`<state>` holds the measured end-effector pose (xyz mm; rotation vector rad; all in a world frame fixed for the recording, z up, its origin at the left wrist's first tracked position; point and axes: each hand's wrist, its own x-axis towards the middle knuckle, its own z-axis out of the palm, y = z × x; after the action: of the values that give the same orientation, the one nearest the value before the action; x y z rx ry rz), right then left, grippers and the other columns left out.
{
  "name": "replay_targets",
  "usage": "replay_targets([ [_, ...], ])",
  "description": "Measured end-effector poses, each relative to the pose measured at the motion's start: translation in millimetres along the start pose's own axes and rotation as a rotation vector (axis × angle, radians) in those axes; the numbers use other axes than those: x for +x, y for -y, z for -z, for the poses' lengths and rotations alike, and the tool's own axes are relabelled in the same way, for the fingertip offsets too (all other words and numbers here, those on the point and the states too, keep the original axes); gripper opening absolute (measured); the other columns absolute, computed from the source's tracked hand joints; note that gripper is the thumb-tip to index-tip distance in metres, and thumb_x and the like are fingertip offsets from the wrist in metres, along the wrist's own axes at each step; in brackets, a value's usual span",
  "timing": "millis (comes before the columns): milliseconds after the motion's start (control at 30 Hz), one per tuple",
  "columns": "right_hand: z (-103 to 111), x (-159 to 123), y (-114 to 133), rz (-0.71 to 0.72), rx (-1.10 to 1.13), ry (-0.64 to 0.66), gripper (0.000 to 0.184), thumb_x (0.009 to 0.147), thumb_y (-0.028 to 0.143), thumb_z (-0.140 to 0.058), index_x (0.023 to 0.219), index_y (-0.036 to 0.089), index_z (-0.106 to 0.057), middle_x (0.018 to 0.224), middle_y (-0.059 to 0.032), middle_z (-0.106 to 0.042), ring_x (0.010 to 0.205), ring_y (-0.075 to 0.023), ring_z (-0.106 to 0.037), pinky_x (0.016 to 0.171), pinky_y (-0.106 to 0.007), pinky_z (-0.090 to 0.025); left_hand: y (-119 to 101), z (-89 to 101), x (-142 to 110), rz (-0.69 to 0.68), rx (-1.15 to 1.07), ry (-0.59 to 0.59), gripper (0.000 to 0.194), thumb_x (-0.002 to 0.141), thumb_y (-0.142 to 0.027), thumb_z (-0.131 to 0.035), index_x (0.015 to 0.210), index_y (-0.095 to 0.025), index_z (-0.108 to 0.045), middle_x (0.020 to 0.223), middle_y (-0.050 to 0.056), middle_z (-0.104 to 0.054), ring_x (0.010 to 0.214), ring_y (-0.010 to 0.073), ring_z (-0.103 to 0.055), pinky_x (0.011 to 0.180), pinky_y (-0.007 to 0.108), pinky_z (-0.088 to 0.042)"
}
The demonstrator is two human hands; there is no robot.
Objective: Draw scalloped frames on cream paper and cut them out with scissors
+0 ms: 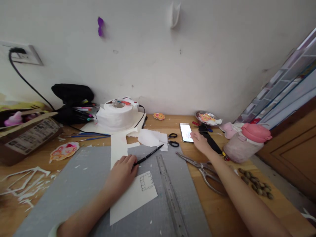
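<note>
My left hand (124, 169) rests on a white sheet of paper (133, 203), its fingers closed around a black pen (149, 154) that points away to the upper right. A square outline of small scallops is drawn on the sheet, right of that hand. Farther right, my right hand (199, 141) reaches over a phone (185, 133) with a lit screen, fingertips at the screen's lower right. Nothing is seen held in it. Under the right forearm lie large metal scissors (201, 165), partly hidden. A steel ruler (170, 194) lies on the grey mat (91, 184).
Black-handled scissors (173, 140) lie beside paper scraps. Behind stand a large white paper roll (116, 117) with a glue gun on top and a metal dish (208, 118) of cutouts. A pink-lidded bottle (247, 143) and nuts (256, 184) are right; a cardboard box (27, 136) is left.
</note>
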<state>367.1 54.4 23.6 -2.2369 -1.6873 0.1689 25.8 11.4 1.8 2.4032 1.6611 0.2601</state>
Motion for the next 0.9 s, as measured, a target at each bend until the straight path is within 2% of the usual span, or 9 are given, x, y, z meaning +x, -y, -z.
replay_targets([
  [100, -4, 3, -1, 0.006, 0.040, -0.028, 0.033, 0.096, 0.038, -0.045, 0.116, 0.014, -0.057, 0.117, -0.0096, -0.061, 0.109, -0.0227, -0.057, 0.096, -0.045, -0.042, 0, 0.5, 0, -0.003, -0.004, -0.007, 0.014, 0.088, -0.021, -0.044, 0.091, -0.018, -0.058, 0.093, 0.009, -0.064, 0.094, 0.0254, -0.058, 0.080, 0.036, -0.043],
  [267, -3, -4, 10, 0.068, 0.076, -0.075, 0.037, 0.098, 0.030, -0.030, 0.119, 0.010, -0.054, 0.122, -0.0162, -0.060, 0.117, -0.0257, -0.052, 0.098, -0.042, -0.037, 0, 1.0, -1, -0.003, -0.012, -0.016, 0.013, 0.088, -0.020, -0.045, 0.090, -0.018, -0.058, 0.092, 0.009, -0.064, 0.093, 0.0257, -0.058, 0.079, 0.035, -0.043],
  [400, -4, -30, 30, 0.230, 0.103, -0.048, 0.029, 0.094, 0.028, -0.038, 0.105, 0.014, -0.062, 0.113, -0.0133, -0.065, 0.111, -0.0256, -0.056, 0.097, -0.041, -0.036, 1, -0.6, -1, -0.002, -0.014, -0.019, 0.012, 0.087, -0.021, -0.046, 0.090, -0.019, -0.057, 0.092, 0.008, -0.064, 0.093, 0.0254, -0.057, 0.079, 0.035, -0.043],
  [533, -13, -72, 50, 0.454, 0.130, 0.062, 0.014, 0.088, 0.022, -0.051, 0.087, 0.020, -0.064, 0.094, -0.0047, -0.069, 0.094, -0.0199, -0.061, 0.091, -0.035, -0.040, 1, -0.6, 0, -0.003, -0.017, -0.015, 0.012, 0.087, -0.021, -0.045, 0.089, -0.019, -0.057, 0.091, 0.008, -0.064, 0.092, 0.0257, -0.057, 0.079, 0.036, -0.043],
  [633, -20, -100, 61, 0.563, 0.117, 0.120, 0.011, 0.087, 0.019, -0.054, 0.083, 0.019, -0.064, 0.089, -0.0052, -0.069, 0.093, -0.0203, -0.060, 0.091, -0.036, -0.040, 0, 1.1, 0, -0.003, -0.020, -0.011, 0.012, 0.086, -0.022, -0.045, 0.088, -0.018, -0.057, 0.090, 0.009, -0.063, 0.091, 0.0262, -0.058, 0.079, 0.036, -0.043],
  [767, -21, -119, 68, 0.600, 0.067, 0.179, 0.007, 0.084, 0.024, -0.060, 0.085, 0.018, -0.064, 0.089, -0.0061, -0.069, 0.091, -0.0224, -0.061, 0.092, -0.039, -0.041, -1, 2.5, -1, -0.002, -0.019, -0.012, 0.011, 0.085, -0.022, -0.046, 0.087, -0.019, -0.056, 0.090, 0.009, -0.063, 0.092, 0.0265, -0.058, 0.079, 0.037, -0.044],
  [900, -20, -123, 71, 0.573, 0.004, 0.188, 0.015, 0.084, 0.027, -0.060, 0.095, 0.018, -0.064, 0.096, -0.0067, -0.069, 0.093, -0.0237, -0.061, 0.088, -0.037, -0.043, -1, 1.9, 0, 0.002, -0.023, -0.012, 0.011, 0.085, -0.023, -0.046, 0.086, -0.018, -0.056, 0.088, 0.009, -0.063, 0.092, 0.0271, -0.058, 0.078, 0.037, -0.044],
])
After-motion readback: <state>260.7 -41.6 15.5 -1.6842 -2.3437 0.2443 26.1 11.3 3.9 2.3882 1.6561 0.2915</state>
